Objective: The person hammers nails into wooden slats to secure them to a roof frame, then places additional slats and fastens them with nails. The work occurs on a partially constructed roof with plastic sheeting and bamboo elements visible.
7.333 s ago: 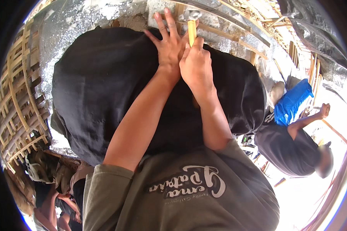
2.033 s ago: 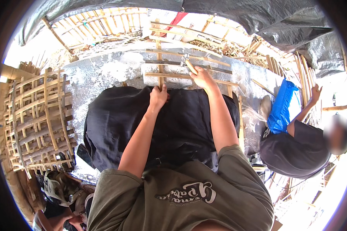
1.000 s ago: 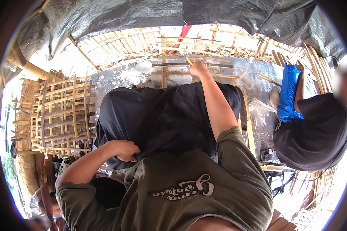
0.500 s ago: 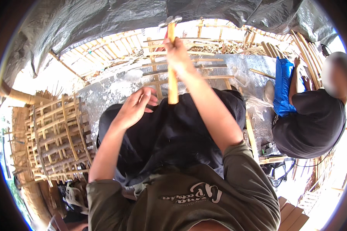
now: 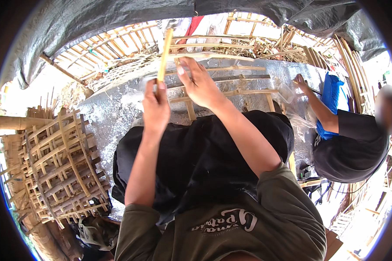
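Note:
My left hand is closed on the lower end of the wooden handle of a hammer, which points up and away from me. The hammer's metal head is at the far end, slightly blurred. Close to its right is my right hand, fingers apart and bent a little, with nothing visible in it. Beneath my right hand lies a frame of split bamboo slats, set crosswise over two supports, just beyond my knees. Part of the frame is hidden by my hands.
A bamboo lattice panel leans at the left. At the right a co-worker in a dark shirt sits by a blue bundle, one arm stretched toward a clear plastic container. A dark tarp hangs overhead.
The hammer has passed from my right hand into my left and moved left. My right hand has let go and come down nearer the slats. The co-worker's arm now stretches out.

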`<state>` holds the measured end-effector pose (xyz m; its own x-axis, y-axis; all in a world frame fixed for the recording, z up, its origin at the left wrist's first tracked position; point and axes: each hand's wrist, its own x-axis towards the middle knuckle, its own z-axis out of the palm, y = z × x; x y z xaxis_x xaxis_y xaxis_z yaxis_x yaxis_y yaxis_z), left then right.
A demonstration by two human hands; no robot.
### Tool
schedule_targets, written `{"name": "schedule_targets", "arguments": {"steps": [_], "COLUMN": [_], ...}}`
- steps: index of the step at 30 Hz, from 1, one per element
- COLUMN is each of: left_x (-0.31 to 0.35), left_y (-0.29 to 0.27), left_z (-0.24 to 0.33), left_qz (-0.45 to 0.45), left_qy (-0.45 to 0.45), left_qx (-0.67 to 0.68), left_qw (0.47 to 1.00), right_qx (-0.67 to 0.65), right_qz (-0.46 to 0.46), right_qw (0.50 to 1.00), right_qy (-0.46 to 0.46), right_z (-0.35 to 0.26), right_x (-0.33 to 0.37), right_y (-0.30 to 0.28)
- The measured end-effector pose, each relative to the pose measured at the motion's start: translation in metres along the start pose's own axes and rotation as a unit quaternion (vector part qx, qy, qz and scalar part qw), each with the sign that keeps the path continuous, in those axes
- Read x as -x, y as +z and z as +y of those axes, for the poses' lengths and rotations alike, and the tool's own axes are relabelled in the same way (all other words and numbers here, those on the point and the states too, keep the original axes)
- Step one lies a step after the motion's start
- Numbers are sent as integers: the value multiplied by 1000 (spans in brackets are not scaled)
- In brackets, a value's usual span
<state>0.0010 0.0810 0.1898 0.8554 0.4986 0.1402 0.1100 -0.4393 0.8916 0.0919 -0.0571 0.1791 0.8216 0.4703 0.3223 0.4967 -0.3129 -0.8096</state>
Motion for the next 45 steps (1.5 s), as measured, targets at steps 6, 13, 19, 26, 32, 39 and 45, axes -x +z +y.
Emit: {"name": "schedule_targets", "arguments": {"steps": [6,13,19,26,32,39,45], "left_x": [-61,-90,-86,-90,-87,-89,-86], "left_y": [-22,-26,-12,-17,-12,-21,-6], "left_z": [-74,-145,-143,-132,-152,-139,-170], "left_qz": [-27,-33,-134,-233,-109,-259,-139], "left_qy": [-208,-437,-463,-437,-455,-418,-445], "left_qx": [138,344,269,328,221,342,135], "left_qw": [968,831,834,804,856,801,874], "right_qx": [313,373,362,360,349,361,352], "right_qz": [-111,-209,-216,-205,-197,-176,-177], "right_qw": [943,900,901,904,910,909,914], "right_qy": [-3,85,106,104,101,108,97], "right_z": [56,65,62,65,65,68,64], "right_x": [78,100,105,108,108,111,108], "right_y": [30,56,61,63,65,64,67]}}
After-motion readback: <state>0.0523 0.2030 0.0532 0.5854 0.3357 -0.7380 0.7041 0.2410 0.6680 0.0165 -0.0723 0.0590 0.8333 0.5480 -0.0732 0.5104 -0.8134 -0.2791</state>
